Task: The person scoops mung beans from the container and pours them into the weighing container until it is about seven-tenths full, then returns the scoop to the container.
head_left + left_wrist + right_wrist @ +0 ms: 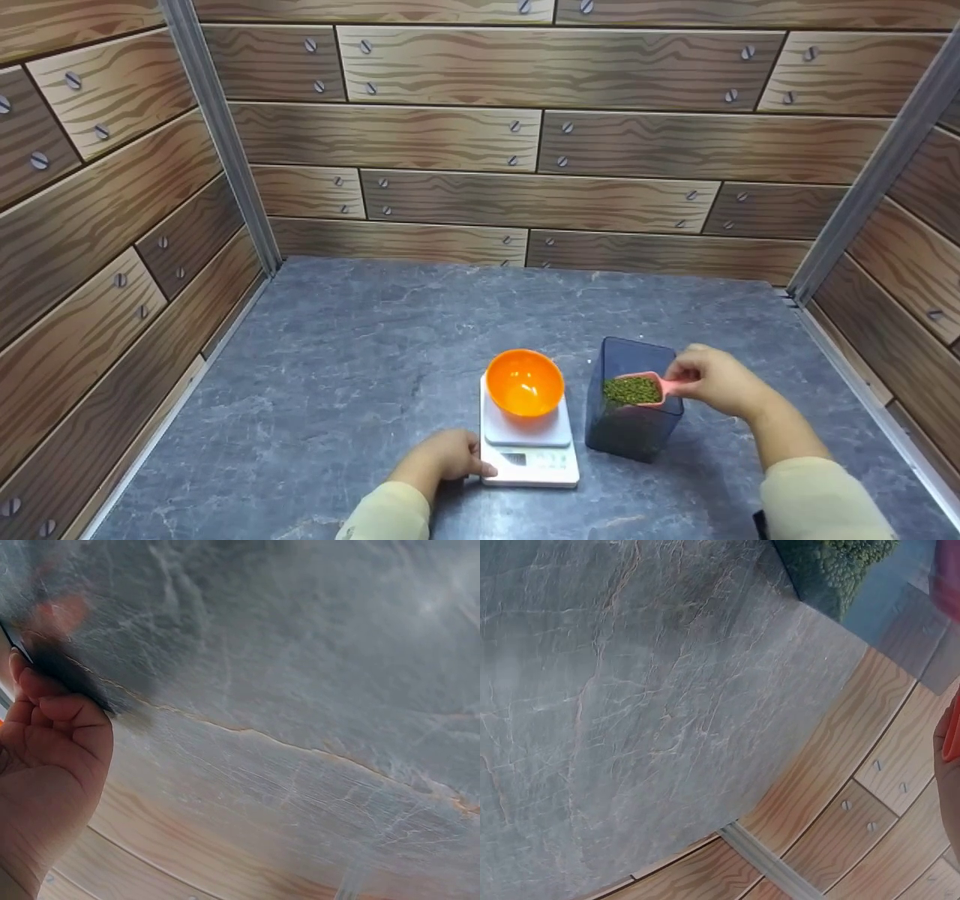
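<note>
My right hand (716,379) pinches the handle of a pink scoop (666,385). Green beans, which look like mung beans (631,390), heap the scoop at the mouth of a dark translucent container (634,435). At the right edge of the right wrist view, part of that hand (946,795) and the container's wall (900,626) show. My left hand (448,454) grips the front left edge of a white kitchen scale (534,474), thumb over the corner; the left wrist view shows its fingers (71,711) curled. An orange bowl (525,382) stands on the scale's platform, nothing visible inside.
The grey marbled tabletop (360,360) spreads around the scale and container. Wood-patterned walls (450,135) enclose it at the back and both sides, with metal posts (225,135) at the corners. The container stands just right of the scale.
</note>
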### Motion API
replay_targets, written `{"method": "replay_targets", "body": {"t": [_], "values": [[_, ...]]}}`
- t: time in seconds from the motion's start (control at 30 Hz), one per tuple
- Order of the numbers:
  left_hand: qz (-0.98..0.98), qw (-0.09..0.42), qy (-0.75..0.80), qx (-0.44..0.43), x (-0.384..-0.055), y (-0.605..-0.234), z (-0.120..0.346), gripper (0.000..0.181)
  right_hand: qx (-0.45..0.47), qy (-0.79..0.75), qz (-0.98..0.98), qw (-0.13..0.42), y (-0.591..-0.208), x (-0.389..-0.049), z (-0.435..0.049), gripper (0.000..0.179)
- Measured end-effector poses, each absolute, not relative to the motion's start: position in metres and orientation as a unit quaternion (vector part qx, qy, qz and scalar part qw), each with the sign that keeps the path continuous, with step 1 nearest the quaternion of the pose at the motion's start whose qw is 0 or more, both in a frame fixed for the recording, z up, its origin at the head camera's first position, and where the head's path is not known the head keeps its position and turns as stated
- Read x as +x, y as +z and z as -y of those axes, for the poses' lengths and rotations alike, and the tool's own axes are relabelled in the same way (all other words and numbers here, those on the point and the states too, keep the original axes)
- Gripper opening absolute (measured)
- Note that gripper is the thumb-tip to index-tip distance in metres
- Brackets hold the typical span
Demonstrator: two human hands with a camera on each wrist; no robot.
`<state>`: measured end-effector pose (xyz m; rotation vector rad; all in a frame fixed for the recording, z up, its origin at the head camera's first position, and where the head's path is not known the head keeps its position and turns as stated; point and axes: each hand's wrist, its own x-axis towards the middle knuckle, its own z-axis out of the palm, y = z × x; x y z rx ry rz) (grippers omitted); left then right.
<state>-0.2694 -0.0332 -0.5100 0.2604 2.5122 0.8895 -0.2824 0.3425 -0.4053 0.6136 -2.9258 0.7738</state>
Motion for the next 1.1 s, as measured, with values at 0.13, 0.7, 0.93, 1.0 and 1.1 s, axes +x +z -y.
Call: {"method": "replay_targets", "body": {"t": [0.13, 0.7, 0.93, 1.0, 1.1], "values": [[-0.913, 0.238, 0.321, 0.084, -0.27, -0.51, 0.033, 0.034, 0.182, 0.294, 0.938, 0.019, -0.408, -0.279, -0.349, 0.01], [-0.915, 0.228, 0.319, 0.097, -0.27, -0.509, 0.032, 0.034, 0.106, 0.388, 0.916, -0.017, -0.421, -0.271, -0.366, 0.02], [-0.913, 0.223, 0.324, 0.105, -0.269, -0.509, 0.034, 0.036, 0.103, 0.382, 0.918, -0.02, -0.42, -0.27, -0.366, 0.018], [-0.914, 0.218, 0.324, 0.109, -0.268, -0.51, 0.034, 0.036, 0.098, 0.384, 0.918, -0.024, -0.42, -0.269, -0.365, 0.019], [-0.916, 0.212, 0.323, 0.111, -0.267, -0.51, 0.034, 0.035, 0.094, 0.387, 0.917, -0.027, -0.42, -0.268, -0.365, 0.02]]}}
